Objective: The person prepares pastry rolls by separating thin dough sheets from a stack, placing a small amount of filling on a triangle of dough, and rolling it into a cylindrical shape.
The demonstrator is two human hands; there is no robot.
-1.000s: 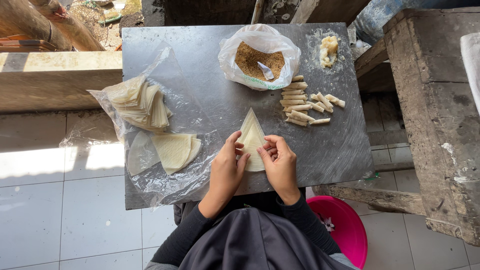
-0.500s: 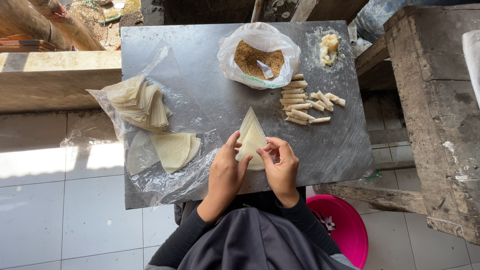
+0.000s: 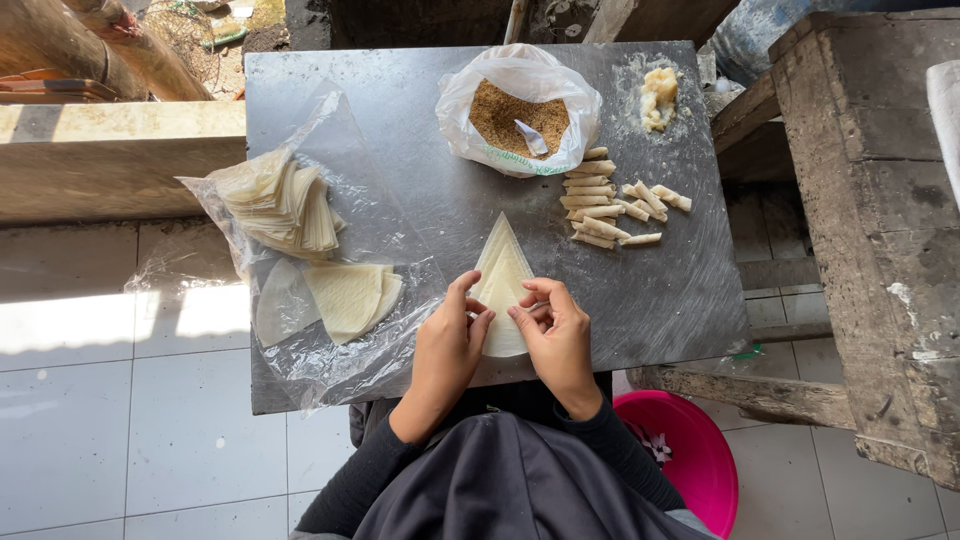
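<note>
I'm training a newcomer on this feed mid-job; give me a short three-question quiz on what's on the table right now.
1. True or false: both hands touch the triangular wrapper sheet.
2. What lies in the open plastic bag at the far edge of the metal table? A) brown crumbly filling B) water C) whole eggs
3. On which side of the wrapper sheet do the finished rolls lie?

Key:
1. True: left hand and right hand rest their fingers on its near end.
2. A
3. The person's right, farther away.
</note>
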